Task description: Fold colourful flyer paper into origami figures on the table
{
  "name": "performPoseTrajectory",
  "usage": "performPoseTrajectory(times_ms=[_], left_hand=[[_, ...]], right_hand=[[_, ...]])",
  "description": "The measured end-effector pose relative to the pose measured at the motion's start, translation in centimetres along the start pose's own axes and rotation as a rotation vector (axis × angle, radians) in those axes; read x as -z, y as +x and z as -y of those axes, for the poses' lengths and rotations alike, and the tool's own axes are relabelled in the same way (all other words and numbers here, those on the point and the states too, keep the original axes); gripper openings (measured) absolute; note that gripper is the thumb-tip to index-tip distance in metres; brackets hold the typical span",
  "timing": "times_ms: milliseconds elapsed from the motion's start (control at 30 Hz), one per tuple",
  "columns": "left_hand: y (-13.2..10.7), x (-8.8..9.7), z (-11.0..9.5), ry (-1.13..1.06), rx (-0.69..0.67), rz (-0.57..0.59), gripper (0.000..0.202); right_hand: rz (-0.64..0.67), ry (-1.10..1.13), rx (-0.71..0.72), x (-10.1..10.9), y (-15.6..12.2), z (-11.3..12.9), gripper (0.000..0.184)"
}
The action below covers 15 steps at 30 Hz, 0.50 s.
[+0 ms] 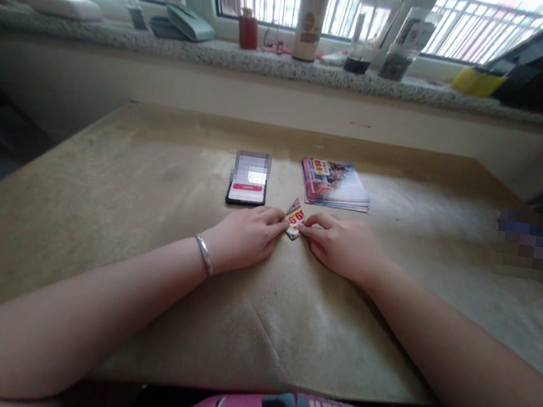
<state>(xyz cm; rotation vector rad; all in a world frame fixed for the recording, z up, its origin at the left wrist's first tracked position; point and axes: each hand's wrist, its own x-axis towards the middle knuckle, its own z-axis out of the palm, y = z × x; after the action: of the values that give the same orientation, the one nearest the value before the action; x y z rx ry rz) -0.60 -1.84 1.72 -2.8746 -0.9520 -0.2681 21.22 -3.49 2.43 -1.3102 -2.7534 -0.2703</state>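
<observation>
A small folded piece of printed paper (pixel 294 219), red, white and yellow, lies on the brown table (pixel 124 210) between my two hands. My left hand (pixel 245 237), a silver bangle on its wrist, pinches the paper's left side with closed fingers. From the other side my right hand (pixel 341 244) pinches its right edge, fingers pressed together. Both hands rest on the tabletop.
A phone (pixel 248 179) with a lit screen lies just beyond my left hand. A stack of colourful flyers (pixel 335 184) sits beyond my right hand. The stone windowsill (pixel 271 62) behind carries a tall bottle (pixel 312 14), a red cup (pixel 248 30) and other items.
</observation>
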Motion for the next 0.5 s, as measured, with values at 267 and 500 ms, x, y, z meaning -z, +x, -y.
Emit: performPoseTrajectory(times_ms=[267,500], left_hand=[[0.1,0.4,0.6,-0.090,0.007,0.039,0.038],[0.0,0.0,1.3,-0.097,-0.039,-0.002,0.035]], right_hand=[[-0.042,0.155,-0.024,-0.7,0.1,-1.5,0.029],[-0.084,0.277,-0.021,-1.4,0.1,-2.3,0.026]])
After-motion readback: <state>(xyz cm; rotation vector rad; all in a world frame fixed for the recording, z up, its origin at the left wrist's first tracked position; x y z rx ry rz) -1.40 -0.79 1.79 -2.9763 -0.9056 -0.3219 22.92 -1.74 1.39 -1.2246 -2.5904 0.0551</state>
